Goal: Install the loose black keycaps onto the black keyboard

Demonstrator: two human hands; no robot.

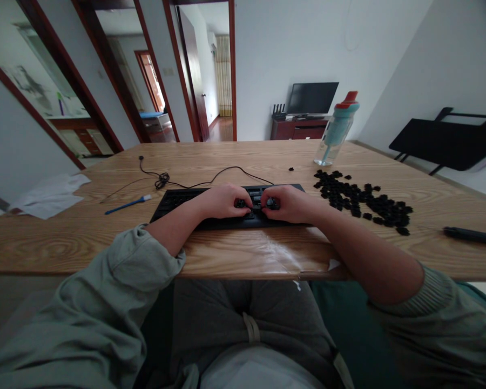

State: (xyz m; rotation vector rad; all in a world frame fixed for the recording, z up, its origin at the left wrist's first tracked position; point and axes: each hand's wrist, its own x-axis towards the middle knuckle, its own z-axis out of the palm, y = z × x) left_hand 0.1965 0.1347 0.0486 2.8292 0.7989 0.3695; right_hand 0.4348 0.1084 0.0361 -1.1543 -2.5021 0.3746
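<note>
A black keyboard (177, 202) lies near the table's front edge; part of it by my hands shows no keycaps. My left hand (229, 201) rests over its middle, thumb and fingers curled together in a pinch close to the keyboard. Facing it, my right hand (287, 203) is also closed in a pinch, with a small gap between the two. Whatever the fingertips hold is too small and hidden to make out. To the right of my right hand spreads a pile of loose black keycaps (350, 197).
Behind the keyboard runs its coiled cable (162, 180). A blue-handled brush (127, 205) and crumpled white tissues (51, 197) lie at left. A water bottle (335, 132) stands behind the keycaps. At the right edge is a black stick-like tool (472, 235). One stray keycap (291, 169) sits apart.
</note>
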